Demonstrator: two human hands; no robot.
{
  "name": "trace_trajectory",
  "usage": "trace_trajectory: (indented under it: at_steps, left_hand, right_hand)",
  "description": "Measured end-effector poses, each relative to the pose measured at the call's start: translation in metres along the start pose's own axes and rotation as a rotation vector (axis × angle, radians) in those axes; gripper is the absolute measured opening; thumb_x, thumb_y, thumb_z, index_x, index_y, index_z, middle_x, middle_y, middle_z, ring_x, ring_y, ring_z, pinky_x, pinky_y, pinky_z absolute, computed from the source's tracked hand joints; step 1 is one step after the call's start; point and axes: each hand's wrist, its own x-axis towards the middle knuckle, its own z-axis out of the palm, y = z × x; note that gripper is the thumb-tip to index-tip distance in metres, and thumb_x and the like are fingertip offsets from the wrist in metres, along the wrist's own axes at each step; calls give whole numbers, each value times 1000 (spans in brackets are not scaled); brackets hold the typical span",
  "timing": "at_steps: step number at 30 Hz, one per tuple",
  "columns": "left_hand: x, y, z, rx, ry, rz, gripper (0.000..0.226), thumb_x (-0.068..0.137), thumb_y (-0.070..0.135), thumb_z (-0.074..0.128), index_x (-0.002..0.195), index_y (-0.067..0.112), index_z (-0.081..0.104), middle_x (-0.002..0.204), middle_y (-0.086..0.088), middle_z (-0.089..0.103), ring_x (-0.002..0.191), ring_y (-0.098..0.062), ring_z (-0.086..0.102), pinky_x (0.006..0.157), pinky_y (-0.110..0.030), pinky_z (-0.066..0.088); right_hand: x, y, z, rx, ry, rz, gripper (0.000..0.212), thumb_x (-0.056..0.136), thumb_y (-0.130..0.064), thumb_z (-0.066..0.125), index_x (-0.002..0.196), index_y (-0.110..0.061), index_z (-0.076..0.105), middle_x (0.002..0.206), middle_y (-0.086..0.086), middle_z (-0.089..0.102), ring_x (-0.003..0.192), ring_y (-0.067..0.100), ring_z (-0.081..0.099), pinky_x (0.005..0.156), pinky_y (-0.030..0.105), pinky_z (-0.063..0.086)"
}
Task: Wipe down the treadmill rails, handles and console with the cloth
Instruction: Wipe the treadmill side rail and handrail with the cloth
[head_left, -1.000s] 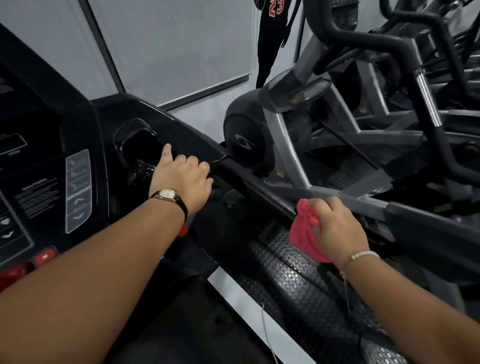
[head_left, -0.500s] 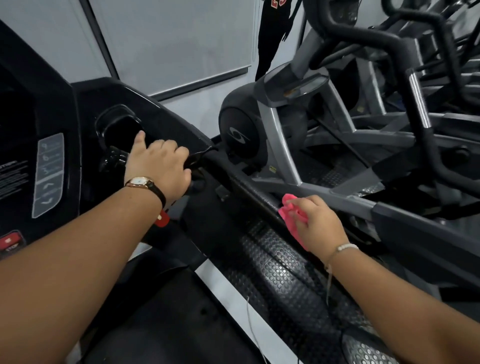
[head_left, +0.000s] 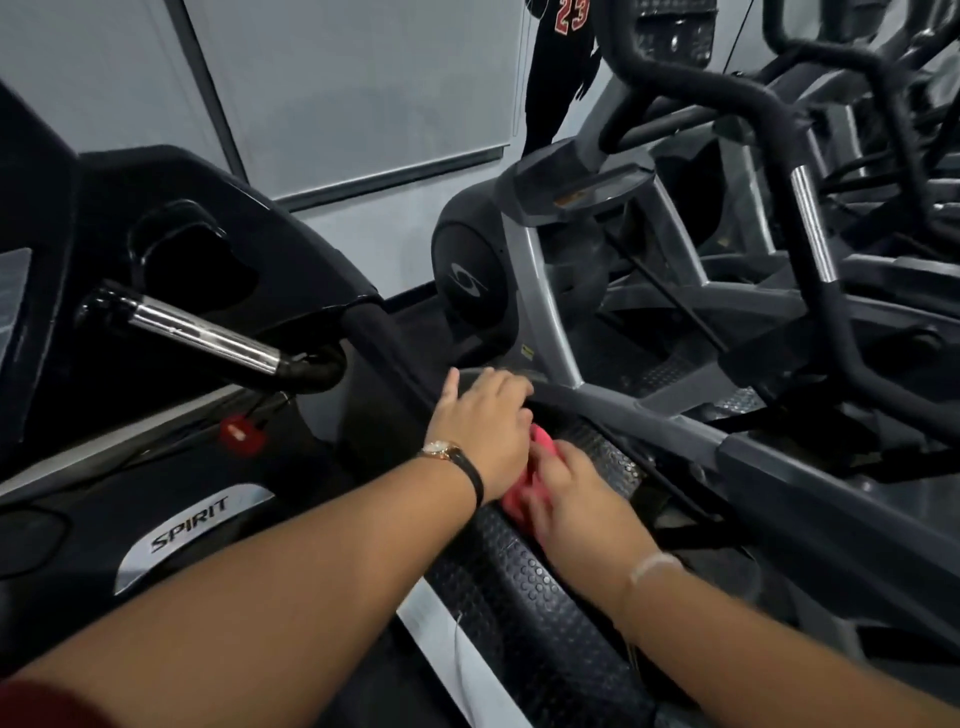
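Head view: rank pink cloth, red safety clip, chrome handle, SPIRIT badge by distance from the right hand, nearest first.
From the right hand:
1. Pink cloth, touching it, between both hands.
2. Red safety clip and SPIRIT badge, both left; too close to call.
3. Chrome handle, upper left, farthest.

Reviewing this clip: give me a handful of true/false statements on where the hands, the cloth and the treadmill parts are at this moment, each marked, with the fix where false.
1. The pink cloth lies between the two hands, over the studded side rail. True.
2. The left hand grips the chrome handle. False: nothing touches that handle; the left hand is down by the black handrail, next to the cloth.
3. The right hand is on the cloth. True, though it is motion-blurred.
4. A wristwatch sits on the right wrist. False: it is on the left wrist; the right wears a pale bracelet.
5. The red safety clip hangs below the chrome handle. True.
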Motion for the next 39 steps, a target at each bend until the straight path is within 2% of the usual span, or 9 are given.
trace_trajectory:
  at_steps: [3, 8, 14, 19, 21, 26, 30, 34, 39]
  left_hand:
    - [2, -2, 18, 10, -48, -13, 38, 98, 34, 30, 135, 27, 39, 145, 11, 36, 142, -10, 16, 114, -42, -10]
    - [0, 3, 40, 72, -56, -11, 41, 99, 38, 27, 138, 30, 36, 151, 10, 26, 144, -11, 8, 112, -43, -16]
    - [-3, 4, 41, 89, -24, -17, 39, 99, 36, 26, 137, 32, 37, 151, 12, 25, 144, -11, 7, 110, -43, -20]
    - [-7, 24, 40, 200, 38, 69, 40, 98, 32, 34, 138, 29, 34, 154, 6, 20, 145, -17, 1, 105, -44, -25]
    - [-12, 38, 45, 128, 14, 99, 42, 96, 34, 36, 138, 30, 34, 153, 8, 21, 145, -15, 2, 105, -42, -25]
    - [-20, 35, 55, -28, 6, 212, 37, 95, 22, 36, 128, 29, 49, 143, 12, 39, 143, -10, 16, 110, -39, -20]
    - [-19, 31, 56, -28, 36, 274, 36, 88, 26, 38, 119, 29, 56, 132, 12, 50, 137, -11, 32, 109, -37, -16]
    - [-18, 33, 53, 18, -4, 244, 38, 90, 30, 39, 126, 31, 49, 139, 14, 43, 141, -9, 23, 109, -39, -16]
    - [-15, 35, 51, 17, -69, 202, 39, 91, 29, 38, 130, 35, 44, 143, 18, 35, 142, -6, 14, 110, -40, -17]
  right_hand:
    - [-32, 11, 0, -104, 44, -134, 53, 90, -42, 31, 140, -27, 31, 143, 3, 36, 110, 22, 56, 86, 35, 52]
    - [-8, 46, 5, 115, -114, 128, 46, 98, -36, 35, 143, -27, 33, 141, -3, 39, 121, 15, 47, 102, 25, 35]
    - [-42, 49, -2, 126, -48, -69, 54, 90, -42, 33, 143, -32, 34, 135, -21, 31, 116, -5, 38, 99, 7, 26]
    - [-18, 72, 0, 241, -267, 367, 26, 99, -32, 37, 102, -21, 60, 109, 6, 65, 109, 25, 57, 90, 30, 40]
    - [-21, 64, 2, 122, -238, 333, 25, 100, -32, 33, 98, -21, 55, 109, 10, 62, 106, 28, 56, 85, 32, 39]
    - [-80, 54, -9, -38, -18, -86, 62, 87, -54, 36, 144, -30, 30, 143, -4, 33, 122, 11, 44, 97, 15, 34]
    - [-78, 66, -16, 101, -171, 139, 84, 63, -77, 38, 140, -47, 23, 134, -20, 31, 119, 0, 43, 97, 18, 37]
    - [-51, 77, -13, 568, -306, 382, 95, 33, -81, 70, 115, -37, 51, 113, -15, 60, 102, -1, 58, 89, 16, 44]
    - [-51, 68, -17, 451, -276, 415, 84, 42, -80, 57, 113, -34, 52, 109, -11, 60, 97, 5, 58, 92, 24, 45]
